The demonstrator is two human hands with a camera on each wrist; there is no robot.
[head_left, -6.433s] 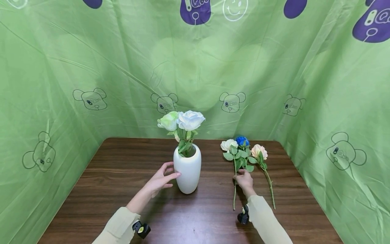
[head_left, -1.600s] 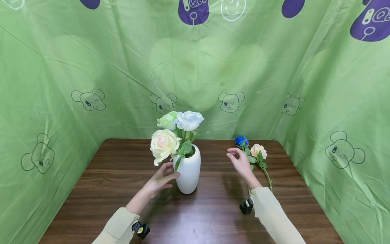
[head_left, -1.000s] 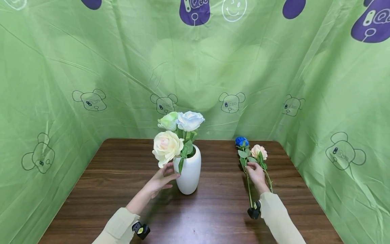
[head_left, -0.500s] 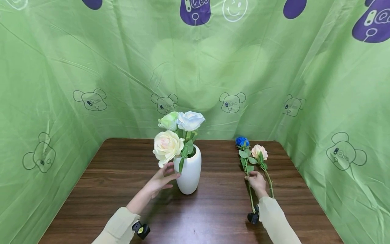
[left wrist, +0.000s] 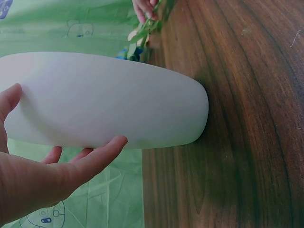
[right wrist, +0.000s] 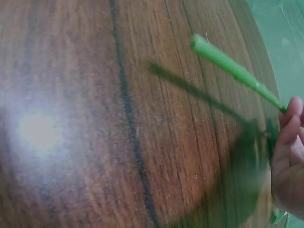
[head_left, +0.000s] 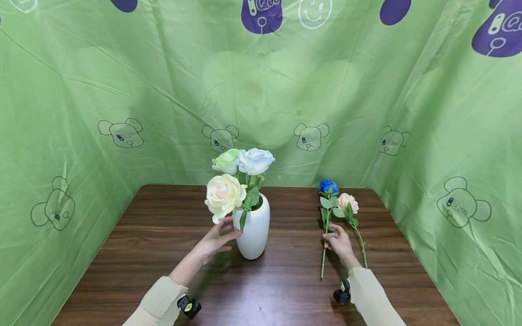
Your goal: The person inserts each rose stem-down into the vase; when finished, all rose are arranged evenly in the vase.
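A white vase (head_left: 253, 233) stands upright on the table, holding a pale-yellow rose (head_left: 225, 195), a green-white rose (head_left: 226, 161) and a bluish-white rose (head_left: 256, 161). My left hand (head_left: 214, 240) touches the vase's left side with spread, lightly bent fingers, seen closer against the white wall in the left wrist view. My right hand (head_left: 339, 240) pinches the stem of a blue rose (head_left: 328, 186) between thumb and fingers. In the right wrist view the green stem's cut end (right wrist: 223, 61) juts out above the wood, casting a shadow. Part of the fingers is hidden there.
A peach rose (head_left: 348, 203) lies on the dark wooden table (head_left: 163, 217), just right of my right hand, its stem pointing toward me. Green printed cloth (head_left: 261, 90) hangs behind and on both sides of the table.
Earlier the white-cream rose left the table and went into the vase. My right hand then took the blue rose's stem, whose lower end has since swung left and lifted. The left hand stays put.
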